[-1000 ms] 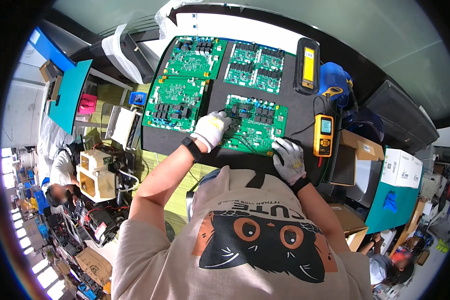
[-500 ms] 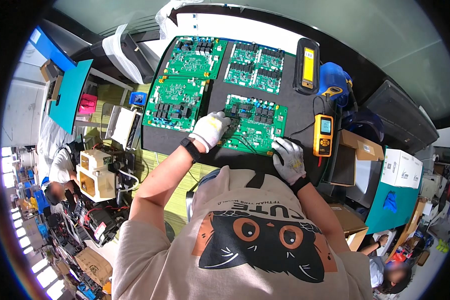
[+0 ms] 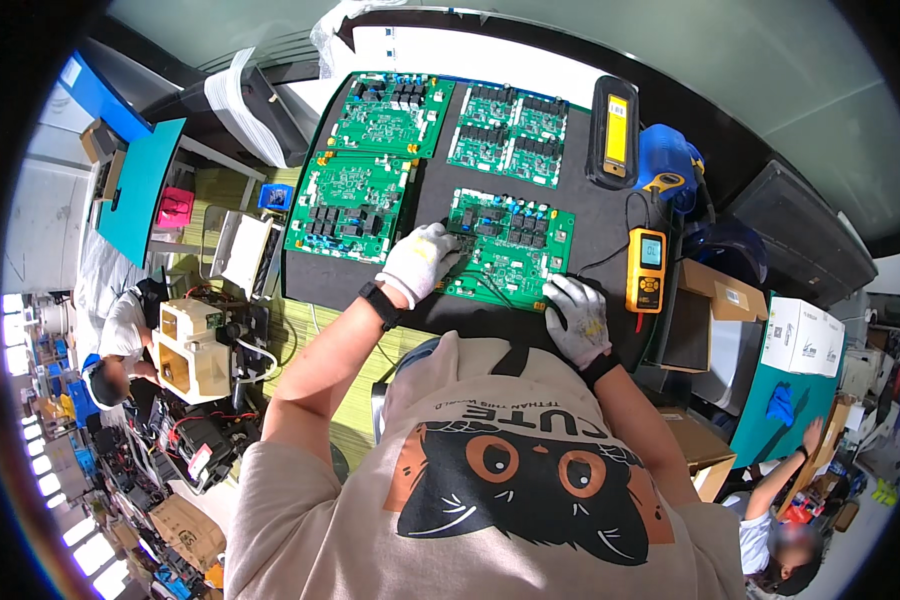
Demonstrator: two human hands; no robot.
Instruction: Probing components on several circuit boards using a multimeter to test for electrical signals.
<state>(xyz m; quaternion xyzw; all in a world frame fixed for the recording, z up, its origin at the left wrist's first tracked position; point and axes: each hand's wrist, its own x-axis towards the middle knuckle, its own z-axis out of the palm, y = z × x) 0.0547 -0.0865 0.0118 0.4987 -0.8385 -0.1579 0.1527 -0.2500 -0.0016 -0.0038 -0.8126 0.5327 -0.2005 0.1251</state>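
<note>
Circuit board on the dark counter

The green board lies flat near the counter's front edge, between both white-gloved hands. At its left edge the left hand has its fingers curled; whether they grip anything cannot be told. The right hand rests loosely spread, fingertips at the board's lower right corner, thumb apart. A thin black cable crosses the board's lower left part. Just beyond sits a group of four smaller boards; to the left lie two larger green boards, one behind the other. Right of the board, an orange handheld meter shows a lit display. Behind it are a blue power tool and a black case with a yellow panel.
</note>
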